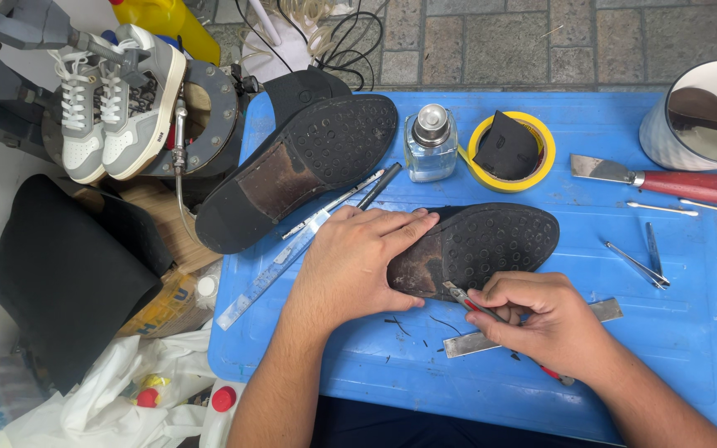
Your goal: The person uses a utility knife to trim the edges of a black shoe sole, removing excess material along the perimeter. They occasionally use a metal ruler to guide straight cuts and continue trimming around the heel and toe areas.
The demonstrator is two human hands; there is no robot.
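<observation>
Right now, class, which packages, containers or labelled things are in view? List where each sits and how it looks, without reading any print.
Glass bottle: on the blue table beside the tape roll; clear, squat, metal cap.
Yellow jug: top left, behind the grey-and-white sneakers; only partly visible.
Printed yellow carton: left of the table; partly covered.
Red-capped bottles: bottom left, among white plastic bags.
No screens or signs.
</observation>
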